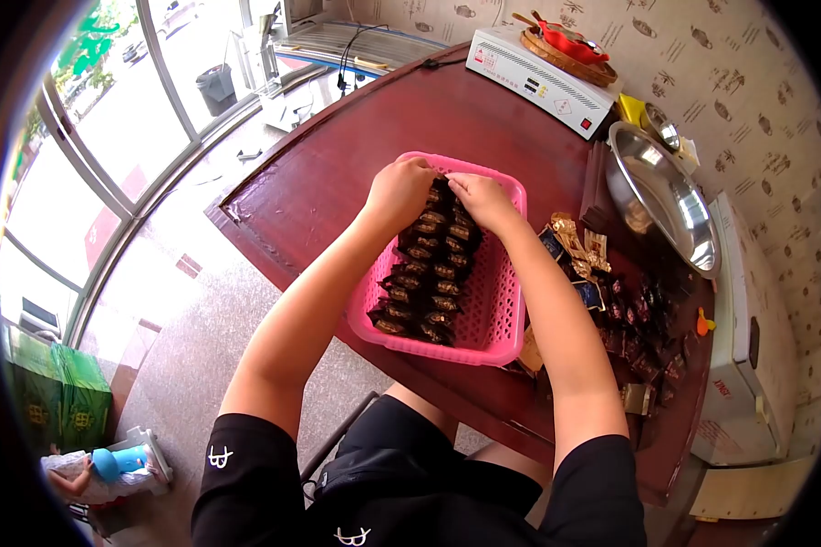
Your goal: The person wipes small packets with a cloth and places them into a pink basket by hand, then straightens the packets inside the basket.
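A pink plastic basket (pixel 511 314) sits on the dark red table in front of me. Inside it, small dark packets with gold print (pixel 426 264) stand in two neat rows that run toward me. My left hand (pixel 401 193) is at the far end of the rows, its fingers closed and bent down over the packets. Just to its right, my right hand (pixel 482 201) pinches at the same far end, thumb and fingertips together on a dark packet. What the left fingertips hold is hidden behind the hand.
Loose dark and gold packets (pixel 634 319) lie right of the basket. Behind them stands a large steel bowl (pixel 652 187). A white appliance (pixel 538 77) carries a red dish (pixel 570 41). A white cabinet (pixel 734 365) borders the table's right side; a person (pixel 87 474) is at lower left.
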Demonstrator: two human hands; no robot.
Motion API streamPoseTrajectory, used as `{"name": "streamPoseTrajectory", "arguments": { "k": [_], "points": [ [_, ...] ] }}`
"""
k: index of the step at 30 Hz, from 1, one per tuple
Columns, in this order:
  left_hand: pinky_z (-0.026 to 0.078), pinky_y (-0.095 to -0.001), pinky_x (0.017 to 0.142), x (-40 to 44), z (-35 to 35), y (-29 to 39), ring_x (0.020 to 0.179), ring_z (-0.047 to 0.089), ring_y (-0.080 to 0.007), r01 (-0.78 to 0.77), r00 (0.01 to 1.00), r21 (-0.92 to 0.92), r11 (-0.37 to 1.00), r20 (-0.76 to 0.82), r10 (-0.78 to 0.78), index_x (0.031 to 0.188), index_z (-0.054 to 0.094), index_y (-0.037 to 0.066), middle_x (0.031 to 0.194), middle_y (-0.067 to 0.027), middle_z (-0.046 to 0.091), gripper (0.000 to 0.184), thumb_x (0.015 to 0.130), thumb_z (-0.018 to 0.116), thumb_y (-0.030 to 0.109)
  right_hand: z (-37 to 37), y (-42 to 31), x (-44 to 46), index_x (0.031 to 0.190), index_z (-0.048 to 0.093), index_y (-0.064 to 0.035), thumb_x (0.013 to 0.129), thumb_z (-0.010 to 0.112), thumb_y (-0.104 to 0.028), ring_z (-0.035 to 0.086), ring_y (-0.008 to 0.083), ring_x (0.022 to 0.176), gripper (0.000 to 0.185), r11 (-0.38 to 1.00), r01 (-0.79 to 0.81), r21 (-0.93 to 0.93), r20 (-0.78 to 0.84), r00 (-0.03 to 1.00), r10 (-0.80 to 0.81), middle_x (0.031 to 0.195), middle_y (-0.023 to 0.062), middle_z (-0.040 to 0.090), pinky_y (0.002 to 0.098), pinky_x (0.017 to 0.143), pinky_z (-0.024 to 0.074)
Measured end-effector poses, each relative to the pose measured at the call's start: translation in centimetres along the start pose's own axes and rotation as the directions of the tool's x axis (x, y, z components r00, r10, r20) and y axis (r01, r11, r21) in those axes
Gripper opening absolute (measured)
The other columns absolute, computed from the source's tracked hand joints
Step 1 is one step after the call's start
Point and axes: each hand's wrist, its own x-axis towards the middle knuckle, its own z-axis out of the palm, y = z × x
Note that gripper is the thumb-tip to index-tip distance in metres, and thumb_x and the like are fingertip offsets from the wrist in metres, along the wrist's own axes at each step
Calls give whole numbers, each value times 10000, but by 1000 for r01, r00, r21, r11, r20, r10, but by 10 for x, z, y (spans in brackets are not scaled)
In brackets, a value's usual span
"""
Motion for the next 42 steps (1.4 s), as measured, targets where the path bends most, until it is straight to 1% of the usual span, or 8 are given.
{"name": "streamPoseTrajectory", "arguments": {
  "k": [5, 8, 11, 14, 24, 28, 32, 42],
  "points": [
    [493, -397, 923, -1, 5, -7, 1062, 603, -269, 11, 999, 51, 999, 53, -14, 984, 720, 87, 1050, -72, 681, 203, 815, 609, 103, 5, -5, -7, 1208, 609, 17, 1004, 499, -325, 602, 362, 1106, 414, 947, -105, 304, -69, 989, 132, 1140, 222, 648, 429, 965, 456],
    [431, -439, 1012, 1, -3, -15, 1139, 565, -335, 162, 979, -272, 949, -79, -189, 1151, 695, 105, 1198, -122, 650, 291, 878, 625, 177, 17, -36, -27, 1412, 372, 45, 1012, 483, -399, 455, 375, 1288, 608, 885, -356, 300, -325, 834, 446, 1369, 269, 471, 455, 1073, 372],
    [411, -442, 1042, -10, -13, -9, 1166, 556, -336, 266, 962, -170, 949, -15, -272, 1219, 660, 98, 1336, -156, 567, 353, 889, 639, 223, -11, -90, -42, 1473, 239, 56, 1020, 462, -399, 351, 309, 1390, 680, 346, -522, 779, 178, 714, 677, 1494, 247, 323, 429, 1110, 335],
    [396, -440, 1068, -22, -13, -7, 1153, 565, -375, 193, 976, -217, 957, 140, -165, 1283, 621, 120, 1439, -203, 467, 406, 905, 636, 268, 29, -76, -45, 1504, 180, 39, 1025, 441, -403, 320, 280, 1416, 702, 470, -577, 668, -18, 619, 785, 1520, 238, 296, 411, 1117, 325],
    [441, -459, 992, -22, -33, 6, 1076, 582, -415, -120, 922, 124, 985, 382, 65, 1369, 551, 206, 1478, -73, 465, 449, 967, 524, 403, -20, -103, -68, 1539, -77, -17, 1008, 316, -590, 54, 275, 1507, 874, 271, -615, 741, 259, 633, 729, 1628, 187, 25, 427, 1198, 138],
    [376, -592, 1054, -22, -37, 21, 1298, 413, -456, 97, 914, 107, 990, 385, -131, 1402, 506, 225, 1526, -50, 400, 472, 988, 465, 447, -1, -119, -103, 1534, -41, 15, 1003, 296, -604, -6, 274, 1511, 882, 279, -746, 605, 333, 555, 762, 1626, 196, -10, 407, 1209, 94],
    [295, -755, 1032, -22, -46, 37, 1444, 186, -467, 112, 876, 233, 966, 436, -206, 1432, 455, 240, 1562, -24, 334, 538, 992, 390, 542, 24, -146, -109, 1449, 244, 14, 1027, 383, -485, 301, 277, 1385, 668, 206, -549, 810, 252, 643, 723, 1491, 206, 295, 422, 1132, 260],
    [385, -689, 1007, -25, -44, 33, 1371, 267, -558, -225, 863, 395, 891, 505, -6, 1415, 466, 352, 1565, -68, 294, 414, 1016, 398, 436, -23, -156, -149, 1521, -11, 58, 1016, 447, -479, 128, 262, 1487, 868, 246, -541, 805, 286, 715, 638, 1601, 215, 128, 394, 1205, 116]
  ]
}}
